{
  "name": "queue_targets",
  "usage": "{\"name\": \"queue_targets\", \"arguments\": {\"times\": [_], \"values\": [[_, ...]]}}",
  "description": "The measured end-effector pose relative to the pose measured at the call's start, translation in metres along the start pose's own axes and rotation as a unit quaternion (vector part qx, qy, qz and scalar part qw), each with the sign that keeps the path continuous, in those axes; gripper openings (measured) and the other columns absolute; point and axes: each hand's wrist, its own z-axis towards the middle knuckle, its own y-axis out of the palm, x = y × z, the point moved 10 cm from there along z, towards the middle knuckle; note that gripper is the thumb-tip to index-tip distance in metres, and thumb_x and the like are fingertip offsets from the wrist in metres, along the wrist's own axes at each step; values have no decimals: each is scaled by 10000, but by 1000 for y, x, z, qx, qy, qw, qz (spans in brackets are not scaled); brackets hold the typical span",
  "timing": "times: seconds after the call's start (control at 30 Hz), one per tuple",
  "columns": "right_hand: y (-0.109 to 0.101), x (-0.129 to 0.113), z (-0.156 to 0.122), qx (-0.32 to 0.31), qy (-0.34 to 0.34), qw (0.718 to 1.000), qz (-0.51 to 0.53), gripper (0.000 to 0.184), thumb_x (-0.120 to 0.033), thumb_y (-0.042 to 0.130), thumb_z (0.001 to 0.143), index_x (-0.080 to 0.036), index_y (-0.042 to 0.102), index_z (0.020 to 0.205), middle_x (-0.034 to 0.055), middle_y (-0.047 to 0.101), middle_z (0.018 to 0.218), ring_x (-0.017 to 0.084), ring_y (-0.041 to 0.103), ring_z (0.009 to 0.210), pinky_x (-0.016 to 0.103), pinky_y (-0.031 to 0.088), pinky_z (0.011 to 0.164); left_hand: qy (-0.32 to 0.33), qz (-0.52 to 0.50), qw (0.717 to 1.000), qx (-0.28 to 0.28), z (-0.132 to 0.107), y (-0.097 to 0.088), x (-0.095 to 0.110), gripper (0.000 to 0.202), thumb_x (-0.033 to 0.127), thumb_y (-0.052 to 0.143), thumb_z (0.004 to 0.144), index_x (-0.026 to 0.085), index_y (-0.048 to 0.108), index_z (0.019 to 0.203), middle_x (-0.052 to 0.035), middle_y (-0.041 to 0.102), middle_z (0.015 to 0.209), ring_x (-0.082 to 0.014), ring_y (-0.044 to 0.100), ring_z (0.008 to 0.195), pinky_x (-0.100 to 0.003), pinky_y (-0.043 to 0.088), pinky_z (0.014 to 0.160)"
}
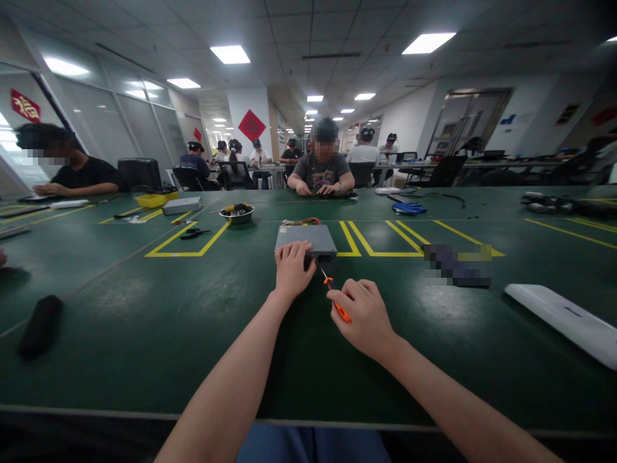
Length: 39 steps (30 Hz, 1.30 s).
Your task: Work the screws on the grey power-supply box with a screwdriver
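A flat grey metal box point(308, 236) lies on the green table point(144, 321) in front of me, with coloured wires at its far edge. My left hand point(292, 268) rests on the box's near left corner, fingers curled over its edge. My right hand point(364, 316) is closed round a small screwdriver with an orange handle point(337, 305). The screwdriver's thin shaft points up and left at the box's near side, right beside my left hand.
A metal bowl point(236, 213) with tools, black scissors point(193, 233), a yellow tray point(155, 199) and a grey box stand far left. A white flat panel point(563, 320) lies at right, a black object point(41, 325) at left. A person sits opposite, another at far left.
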Motion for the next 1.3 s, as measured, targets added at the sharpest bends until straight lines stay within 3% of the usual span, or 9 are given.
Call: {"name": "queue_targets", "arguments": {"times": [0.17,0.27,0.4,0.6,0.8,0.9,1.07,1.2,1.3], "values": [[1,7,-1,14,36,999,28,273,-356,447,870,-158,539,1033,30,599,760,154,532,669,315,333,761,-2,-1,1000,1,0,1,-1,303,257,533,782,259,524,1085,-23,566,1187,-220,440,1127,-397,265,980],[2,8,-1,12,37,999,33,206,-279,437,863,-154,541,990,17,602,723,139,521,617,318,334,776,-2,-2,1000,1,0,1,-1,302,256,533,782,259,523,1085,-20,565,1188,-218,441,1128,-395,266,980],[4,-1,0,-17,-2,1000,7,158,-190,480,786,-196,595,895,31,549,765,163,507,718,329,320,785,1,-2,1000,4,0,1,-1,295,261,528,788,259,522,1082,-17,564,1193,-217,438,1133,-393,264,979],[3,4,0,-5,30,999,40,237,-332,459,862,-165,534,1012,23,611,780,143,543,666,328,325,793,-1,1,1000,3,0,2,-1,303,264,537,782,261,523,1084,-16,565,1191,-219,442,1128,-396,260,981],[5,2,1,-18,8,999,26,149,-191,487,783,-189,569,907,25,584,783,161,536,723,331,320,800,-1,2,1000,-1,0,1,-1,297,265,525,789,264,523,1086,-19,565,1192,-223,443,1126,-401,261,979],[6,2,1,-27,16,999,40,142,-241,492,808,-192,562,921,39,589,821,174,536,759,343,313,813,-1,2,1000,0,0,1,-1,300,262,530,786,265,521,1086,-15,564,1193,-220,440,1129,-395,262,981],[6,10,0,-8,52,996,68,194,-290,459,853,-149,512,976,17,605,727,142,535,619,342,323,817,0,2,1000,-1,0,2,-1,299,262,527,787,259,521,1085,-21,562,1195,-225,441,1130,-396,265,979],[6,3,1,-21,11,999,36,147,-187,481,792,-189,568,909,26,562,781,159,519,718,334,322,796,3,1,1000,1,0,1,0,294,260,520,791,259,519,1086,-18,560,1197,-218,438,1131,-390,266,977],[4,1,1,-22,5,999,29,141,-254,492,813,-197,592,894,30,545,779,163,508,731,338,319,793,1,1,1000,2,0,0,-1,292,266,521,792,258,522,1084,-17,562,1194,-219,441,1126,-391,263,979]]}}
